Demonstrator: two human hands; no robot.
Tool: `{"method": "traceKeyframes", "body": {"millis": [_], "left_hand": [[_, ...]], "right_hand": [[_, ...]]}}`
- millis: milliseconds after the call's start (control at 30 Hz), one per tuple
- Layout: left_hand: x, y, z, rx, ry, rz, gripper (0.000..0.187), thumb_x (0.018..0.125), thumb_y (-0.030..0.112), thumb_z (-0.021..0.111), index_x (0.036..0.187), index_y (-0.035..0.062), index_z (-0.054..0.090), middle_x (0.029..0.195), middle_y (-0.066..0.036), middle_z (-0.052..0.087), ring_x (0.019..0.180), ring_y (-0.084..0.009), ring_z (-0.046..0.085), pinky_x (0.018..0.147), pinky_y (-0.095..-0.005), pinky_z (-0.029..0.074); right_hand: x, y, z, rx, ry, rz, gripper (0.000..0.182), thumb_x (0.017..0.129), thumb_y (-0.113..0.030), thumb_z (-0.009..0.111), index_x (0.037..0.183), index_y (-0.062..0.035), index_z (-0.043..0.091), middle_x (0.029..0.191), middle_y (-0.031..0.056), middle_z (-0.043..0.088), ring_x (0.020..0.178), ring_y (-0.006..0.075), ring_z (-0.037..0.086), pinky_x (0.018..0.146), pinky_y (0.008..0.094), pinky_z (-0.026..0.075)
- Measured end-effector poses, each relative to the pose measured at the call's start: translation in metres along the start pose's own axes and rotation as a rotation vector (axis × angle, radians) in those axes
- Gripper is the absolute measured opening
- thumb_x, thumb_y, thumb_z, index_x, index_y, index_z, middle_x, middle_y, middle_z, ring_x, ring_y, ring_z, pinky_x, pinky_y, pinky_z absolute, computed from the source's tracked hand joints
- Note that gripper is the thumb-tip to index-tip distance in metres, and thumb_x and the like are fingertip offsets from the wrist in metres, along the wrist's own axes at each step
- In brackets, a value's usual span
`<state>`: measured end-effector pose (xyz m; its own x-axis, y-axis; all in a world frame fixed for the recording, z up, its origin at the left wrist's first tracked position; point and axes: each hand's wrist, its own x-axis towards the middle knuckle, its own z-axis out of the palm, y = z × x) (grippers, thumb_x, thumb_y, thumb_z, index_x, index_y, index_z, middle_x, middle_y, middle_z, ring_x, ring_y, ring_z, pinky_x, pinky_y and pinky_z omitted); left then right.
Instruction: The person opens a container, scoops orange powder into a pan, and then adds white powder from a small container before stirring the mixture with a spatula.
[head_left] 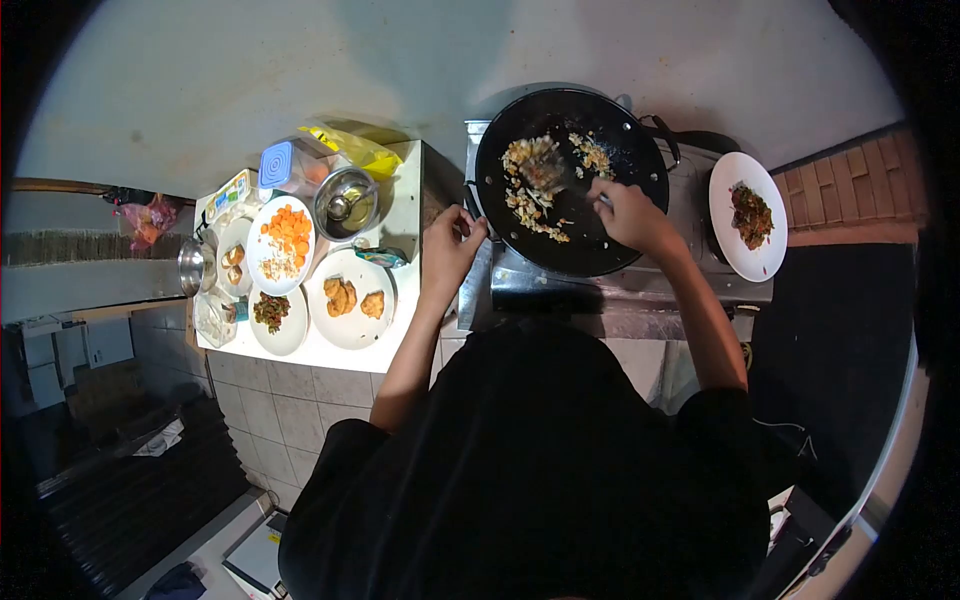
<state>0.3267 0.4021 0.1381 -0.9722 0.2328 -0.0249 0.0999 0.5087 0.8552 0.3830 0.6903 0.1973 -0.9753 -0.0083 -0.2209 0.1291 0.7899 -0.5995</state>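
A black wok (610, 235) sits on the stove, with chopped, pale and orange food (540, 210) spread in it. My left hand (452, 245) is at the wok's left side, its fingers closed on the loop handle (470, 197). Over the wok's right half, my right hand (635, 218) is wrapped round the handle of a spatula (577, 183). The spatula's blade is smeared by motion and lies among the food left of the wok's middle. More food sits in a separate patch (590, 155) near the far wall of the wok.
Right of the wok is a white plate (762, 265) of chopped dark food. On the white table (405, 290) at left stand plates of carrots (290, 232), browned pieces (340, 297) and chopped greens (270, 312), a metal bowl (362, 178), and a blue-lidded container (280, 165).
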Motion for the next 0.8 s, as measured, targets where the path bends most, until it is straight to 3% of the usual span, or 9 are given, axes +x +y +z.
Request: {"method": "traceKeyframes", "body": {"millis": [33, 100, 167, 200, 300, 467, 567, 633, 800], "left_hand": [[0.000, 0.000, 0.000, 0.003, -0.003, 0.002, 0.024, 0.089, 0.019, 0.072, 0.082, -0.0002, 0.061, 0.063, -0.006, 0.058, 0.056, -0.0100, 0.051, 0.055, -0.0272, 0.042], [0.001, -0.002, -0.001, -0.003, 0.011, 0.021, 0.023, 0.089, 0.019, 0.072, 0.082, -0.0001, 0.061, 0.062, -0.006, 0.058, 0.055, -0.0097, 0.051, 0.055, -0.0272, 0.042], [0.001, -0.005, 0.001, -0.003, 0.028, 0.020, 0.023, 0.088, 0.018, 0.072, 0.082, -0.0002, 0.061, 0.062, -0.005, 0.058, 0.055, -0.0093, 0.051, 0.055, -0.0270, 0.042], [0.000, -0.006, 0.003, -0.002, 0.036, 0.025, 0.023, 0.088, 0.018, 0.072, 0.082, -0.0002, 0.060, 0.061, -0.005, 0.057, 0.055, -0.0088, 0.050, 0.054, -0.0269, 0.041], [0.002, -0.004, 0.002, -0.004, 0.022, 0.011, 0.023, 0.088, 0.018, 0.072, 0.081, -0.0002, 0.060, 0.061, -0.005, 0.056, 0.055, -0.0080, 0.049, 0.054, -0.0264, 0.041], [-0.001, -0.007, 0.003, -0.025, 0.036, 0.031, 0.022, 0.088, 0.017, 0.072, 0.081, 0.0000, 0.060, 0.061, -0.004, 0.056, 0.055, -0.0075, 0.049, 0.054, -0.0259, 0.040], [-0.002, -0.001, 0.003, -0.021, 0.028, 0.024, 0.022, 0.088, 0.017, 0.072, 0.081, -0.0002, 0.060, 0.062, -0.004, 0.057, 0.055, -0.0081, 0.049, 0.054, -0.0263, 0.041], [-0.001, -0.001, 0.001, -0.001, 0.004, 0.001, 0.023, 0.088, 0.018, 0.072, 0.081, -0.0007, 0.060, 0.062, -0.005, 0.058, 0.056, -0.0090, 0.050, 0.055, -0.0271, 0.042], [0.000, -0.005, 0.000, -0.013, 0.014, 0.026, 0.024, 0.088, 0.019, 0.073, 0.081, -0.0006, 0.061, 0.063, -0.005, 0.058, 0.056, -0.0094, 0.051, 0.056, -0.0271, 0.043]], "right_hand": [[0.002, -0.001, 0.001, -0.082, 0.103, 0.055, 0.012, 0.090, -0.008, 0.061, 0.101, -0.0036, 0.062, 0.091, 0.0246, 0.068, 0.090, 0.0453, 0.065, 0.079, 0.0485, 0.050], [-0.007, 0.015, 0.005, -0.145, 0.056, 0.068, 0.014, 0.089, -0.008, 0.062, 0.102, -0.0030, 0.062, 0.089, 0.0243, 0.068, 0.089, 0.0441, 0.065, 0.077, 0.0474, 0.050], [-0.017, 0.017, 0.004, 0.128, -0.091, -0.085, 0.009, 0.088, -0.008, 0.057, 0.094, -0.0018, 0.059, 0.086, 0.0265, 0.066, 0.088, 0.0483, 0.064, 0.074, 0.0528, 0.050], [-0.009, 0.022, 0.012, 0.202, -0.022, -0.185, 0.010, 0.089, -0.009, 0.057, 0.095, -0.0022, 0.060, 0.085, 0.0259, 0.066, 0.087, 0.0486, 0.064, 0.074, 0.0539, 0.049], [-0.002, 0.016, 0.010, 0.028, 0.099, 0.011, 0.012, 0.089, -0.011, 0.057, 0.096, -0.0022, 0.061, 0.084, 0.0237, 0.067, 0.087, 0.0455, 0.065, 0.074, 0.0488, 0.050], [-0.033, 0.002, -0.007, 0.003, -0.067, 0.002, 0.015, 0.089, -0.012, 0.058, 0.102, -0.0031, 0.061, 0.087, 0.0265, 0.066, 0.087, 0.0488, 0.063, 0.077, 0.0524, 0.051], [-0.008, 0.010, 0.011, 0.242, -0.087, -0.175, 0.016, 0.090, -0.011, 0.057, 0.104, -0.0041, 0.062, 0.089, 0.0272, 0.066, 0.089, 0.0486, 0.063, 0.079, 0.0533, 0.051], [0.000, 0.009, 0.014, 0.035, 0.076, 0.113, 0.019, 0.091, -0.009, 0.058, 0.108, -0.0056, 0.063, 0.096, 0.0232, 0.068, 0.094, 0.0431, 0.065, 0.083, 0.0463, 0.050], [-0.025, 0.008, 0.001, -0.112, -0.087, 0.048, 0.016, 0.092, -0.011, 0.058, 0.107, -0.0056, 0.061, 0.095, 0.0236, 0.068, 0.088, 0.0447, 0.064, 0.077, 0.0484, 0.050]]}}
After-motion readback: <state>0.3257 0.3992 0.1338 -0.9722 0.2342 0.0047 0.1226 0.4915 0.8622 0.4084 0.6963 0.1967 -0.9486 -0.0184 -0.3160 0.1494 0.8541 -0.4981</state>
